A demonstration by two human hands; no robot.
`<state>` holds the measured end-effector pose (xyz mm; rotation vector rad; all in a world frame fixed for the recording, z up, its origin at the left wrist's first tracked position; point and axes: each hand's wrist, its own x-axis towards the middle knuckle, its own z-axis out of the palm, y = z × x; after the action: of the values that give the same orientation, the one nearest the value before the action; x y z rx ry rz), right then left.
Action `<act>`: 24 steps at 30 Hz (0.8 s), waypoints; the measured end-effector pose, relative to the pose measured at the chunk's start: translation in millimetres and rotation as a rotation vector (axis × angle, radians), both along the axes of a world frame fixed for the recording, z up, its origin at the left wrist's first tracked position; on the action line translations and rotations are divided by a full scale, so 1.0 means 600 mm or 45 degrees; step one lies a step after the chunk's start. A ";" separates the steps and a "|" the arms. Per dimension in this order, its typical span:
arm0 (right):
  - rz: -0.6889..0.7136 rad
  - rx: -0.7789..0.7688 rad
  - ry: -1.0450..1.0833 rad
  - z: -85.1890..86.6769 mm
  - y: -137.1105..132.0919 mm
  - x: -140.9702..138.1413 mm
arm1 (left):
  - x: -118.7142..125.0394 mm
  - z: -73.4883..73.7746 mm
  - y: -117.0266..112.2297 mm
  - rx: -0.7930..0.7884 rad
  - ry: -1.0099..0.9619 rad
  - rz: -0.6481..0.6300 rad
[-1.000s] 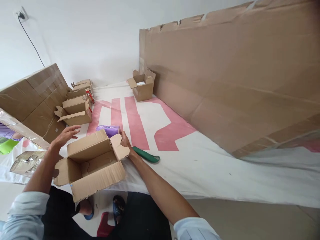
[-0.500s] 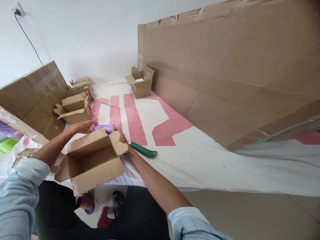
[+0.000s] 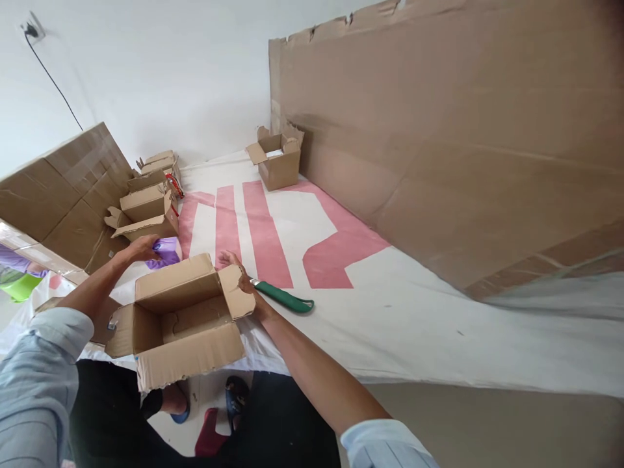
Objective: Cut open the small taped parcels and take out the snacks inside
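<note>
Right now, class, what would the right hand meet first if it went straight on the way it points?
Probably the nearest box beside the tall carton on the left; depth is unclear, so the right hand might brush the purple packet first.

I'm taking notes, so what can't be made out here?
Head view:
Purple packet: left end, covered by the left hand.
Green-handled tool: front end, hidden behind the right hand.
Large cardboard panel: right end, cut off by picture edge.
White item in the box beside it: too small.

No readable text, numbers or brands; pink shapes (image 3: 331, 263) on white cloth (image 3: 414, 338), illegible as lettering
</note>
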<state>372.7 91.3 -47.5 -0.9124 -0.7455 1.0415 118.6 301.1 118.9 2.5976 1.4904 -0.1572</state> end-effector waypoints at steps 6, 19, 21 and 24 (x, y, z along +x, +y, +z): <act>0.039 -0.003 0.003 -0.011 0.004 0.001 | -0.054 -0.011 0.042 0.203 -0.035 0.244; -0.028 0.008 -0.109 -0.020 0.007 -0.004 | -0.027 -0.031 0.082 0.353 0.005 0.460; -0.022 0.014 -0.123 -0.020 0.009 -0.001 | -0.019 -0.027 0.076 0.372 0.017 0.476; 0.003 0.016 -0.110 -0.018 0.011 0.003 | -0.007 -0.016 0.059 0.377 0.032 0.490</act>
<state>374.4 97.7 -58.6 -0.9507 -0.8244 1.0035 114.2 336.7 109.2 2.4529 2.1289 0.0805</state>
